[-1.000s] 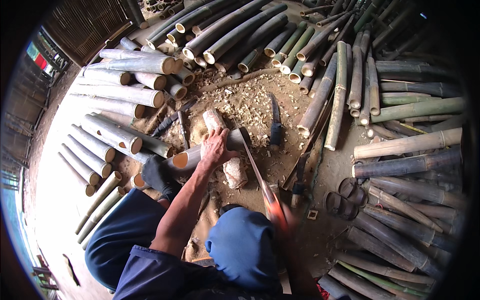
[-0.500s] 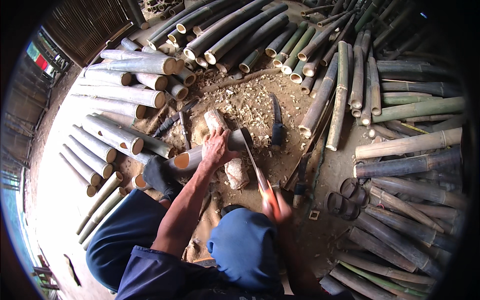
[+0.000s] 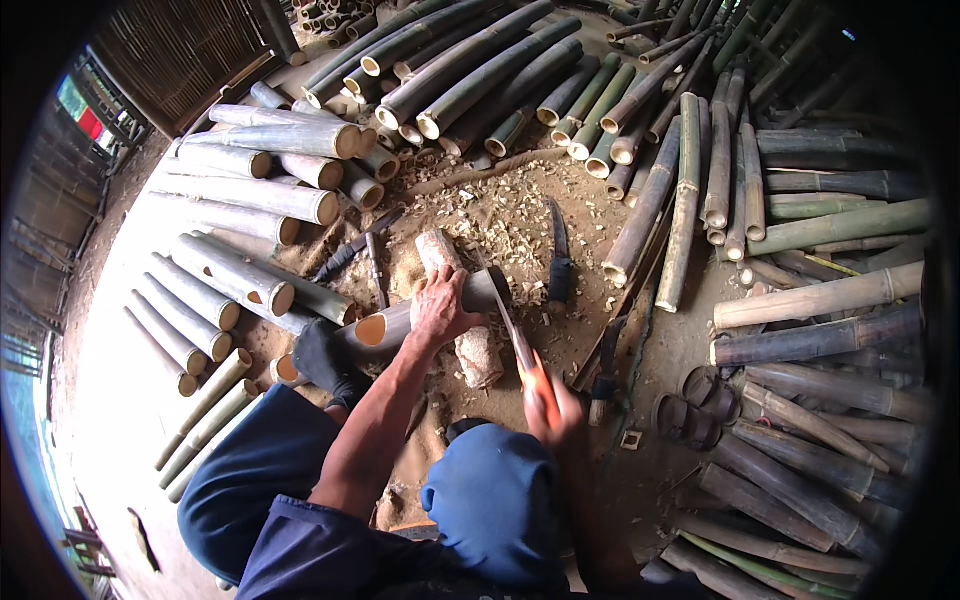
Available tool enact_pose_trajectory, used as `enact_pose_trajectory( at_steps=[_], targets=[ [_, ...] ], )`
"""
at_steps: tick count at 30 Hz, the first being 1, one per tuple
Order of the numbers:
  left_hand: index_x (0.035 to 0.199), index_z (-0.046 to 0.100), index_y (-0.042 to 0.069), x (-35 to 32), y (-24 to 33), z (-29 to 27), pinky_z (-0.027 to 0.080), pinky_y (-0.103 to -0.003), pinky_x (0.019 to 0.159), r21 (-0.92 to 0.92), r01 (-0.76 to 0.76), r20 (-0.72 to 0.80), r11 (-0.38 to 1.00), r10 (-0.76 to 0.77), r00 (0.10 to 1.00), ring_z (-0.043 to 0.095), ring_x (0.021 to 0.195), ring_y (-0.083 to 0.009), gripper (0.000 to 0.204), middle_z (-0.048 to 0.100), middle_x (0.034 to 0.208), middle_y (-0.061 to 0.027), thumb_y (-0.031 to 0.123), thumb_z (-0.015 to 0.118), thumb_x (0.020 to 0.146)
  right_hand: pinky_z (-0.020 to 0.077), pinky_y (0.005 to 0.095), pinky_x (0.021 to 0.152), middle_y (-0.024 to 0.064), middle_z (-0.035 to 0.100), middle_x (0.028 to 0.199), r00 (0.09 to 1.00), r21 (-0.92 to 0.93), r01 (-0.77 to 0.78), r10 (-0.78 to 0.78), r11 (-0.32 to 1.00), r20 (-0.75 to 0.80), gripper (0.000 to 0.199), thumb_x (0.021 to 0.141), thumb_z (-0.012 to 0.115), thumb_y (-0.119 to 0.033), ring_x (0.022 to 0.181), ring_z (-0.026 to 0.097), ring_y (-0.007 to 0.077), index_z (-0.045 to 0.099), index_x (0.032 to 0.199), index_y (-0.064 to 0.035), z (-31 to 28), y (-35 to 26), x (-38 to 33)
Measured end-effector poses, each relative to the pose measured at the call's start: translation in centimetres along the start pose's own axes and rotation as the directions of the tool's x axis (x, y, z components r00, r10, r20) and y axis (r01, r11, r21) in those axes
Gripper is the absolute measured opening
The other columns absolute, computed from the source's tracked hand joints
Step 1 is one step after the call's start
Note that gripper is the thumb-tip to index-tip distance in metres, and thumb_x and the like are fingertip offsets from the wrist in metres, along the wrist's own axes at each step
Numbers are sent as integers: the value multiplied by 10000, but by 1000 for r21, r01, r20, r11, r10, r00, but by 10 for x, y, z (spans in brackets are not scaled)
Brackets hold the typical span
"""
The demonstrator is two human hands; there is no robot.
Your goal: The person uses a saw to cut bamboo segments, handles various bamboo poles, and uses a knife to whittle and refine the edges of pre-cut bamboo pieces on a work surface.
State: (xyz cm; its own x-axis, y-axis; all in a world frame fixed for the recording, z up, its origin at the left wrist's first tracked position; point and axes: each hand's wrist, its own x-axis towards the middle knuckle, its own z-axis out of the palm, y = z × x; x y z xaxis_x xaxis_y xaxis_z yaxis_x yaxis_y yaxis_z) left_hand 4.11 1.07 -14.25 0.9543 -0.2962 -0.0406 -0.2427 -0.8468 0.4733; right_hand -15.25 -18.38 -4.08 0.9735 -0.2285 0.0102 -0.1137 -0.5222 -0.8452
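My left hand (image 3: 441, 304) presses down over a dark bamboo tube (image 3: 400, 325), its fingers curled across the top. An oval hole (image 3: 371, 330) is cut in that tube. Beneath the tube lies a short, pale, rough log (image 3: 476, 358), set crosswise. An orange-handled handsaw (image 3: 515, 339) is gripped in my right hand (image 3: 556, 412). Its thin blade lies across the bamboo close to the right end; how deep the cut goes is hidden. My foot in a dark covering (image 3: 329, 364) is against the tube's left part.
A dark-handled knife (image 3: 559, 266) lies among wood shavings (image 3: 486, 213) beyond the tube. Another dark-handled tool (image 3: 604, 372) is at the right. Cut bamboo tubes (image 3: 250, 195) lie at the left, with more bamboo poles (image 3: 500, 75) at the back and right. Short dark rings (image 3: 690, 410) sit nearby.
The saw and my right hand have slid slightly forward, away from my body. My left hand stays on the bamboo, and the whole view has shifted a little.
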Motion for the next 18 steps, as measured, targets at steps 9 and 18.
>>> enact_pose_trajectory(
  at_steps=[9, 18],
  targets=[
    [1339, 622, 78, 1, -11, 2, 439, -517, 1064, 7, -16, -19, 1000, 17, 1000, 559, 1283, -365, 851, 588, 1317, -160, 427, 920, 622, 550, 459, 725, 215, 700, 901, 866, 206, -494, 458, 845, 198, 340, 1045, 606, -343, 832, 728, 327, 683, 1224, -64, -54, 52, -125],
    [1364, 624, 87, -2, -13, 5, 474, -508, 1030, 23, -48, -81, 999, 50, 995, 580, 1247, -363, 870, 609, 1279, -148, 419, 910, 611, 555, 463, 678, 253, 677, 896, 994, 51, -5, -1, 999, 108, 277, 1009, 661, -259, 826, 688, 470, 676, 1192, -52, -7, -16, 6]
  ],
)
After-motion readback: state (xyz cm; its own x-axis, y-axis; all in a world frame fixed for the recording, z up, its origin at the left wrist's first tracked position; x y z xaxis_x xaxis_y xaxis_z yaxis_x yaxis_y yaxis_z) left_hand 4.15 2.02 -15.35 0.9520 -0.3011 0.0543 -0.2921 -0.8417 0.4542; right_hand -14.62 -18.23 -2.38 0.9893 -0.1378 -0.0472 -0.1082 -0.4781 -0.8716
